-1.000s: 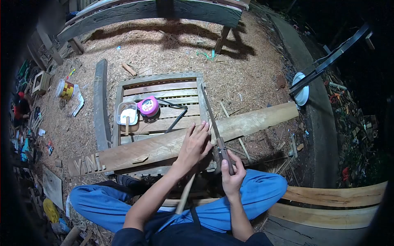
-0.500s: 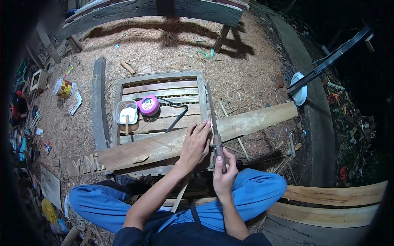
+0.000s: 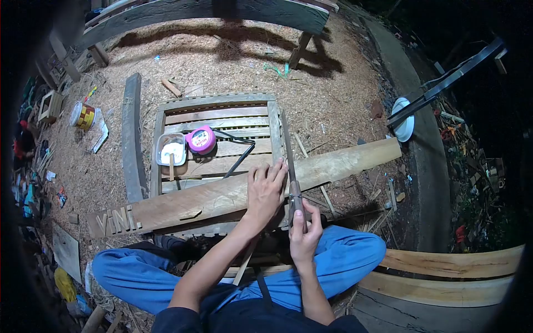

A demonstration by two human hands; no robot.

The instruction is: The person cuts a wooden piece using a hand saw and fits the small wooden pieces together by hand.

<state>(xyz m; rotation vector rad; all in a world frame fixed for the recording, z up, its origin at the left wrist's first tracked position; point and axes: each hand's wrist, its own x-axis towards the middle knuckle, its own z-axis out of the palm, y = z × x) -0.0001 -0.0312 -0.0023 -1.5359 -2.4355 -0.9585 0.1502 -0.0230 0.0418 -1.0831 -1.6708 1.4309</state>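
A long board [image 3: 222, 200] lies slanted across a low slatted wooden frame [image 3: 272, 119] before me. My left hand [image 3: 265, 194] presses on the board with fingers bent down, over a thin wooden strip [image 3: 242, 270] that passes beneath it toward my lap. In my right hand [image 3: 304, 236] is the wooden handle of a narrow, long-bladed tool [image 3: 290, 155]. Its blade points away from me, close beside my left fingertips; whether it is a saw or a knife is unclear. Short wooden pieces [image 3: 117, 221], arranged like letters, sit at the board's left end.
On the slats are a pink tape measure [image 3: 201, 140] and a plastic tub [image 3: 171, 150] of white paste with a stick. A dark beam [image 3: 133, 139] lies left, near a paint can [image 3: 84, 116]. A lamp [image 3: 404, 119] stands right; planks [image 3: 444, 286] lie lower right.
The view has shifted slightly. My left fingers have moved a little on the board, and my right hand keeps hold of the tool almost in place.
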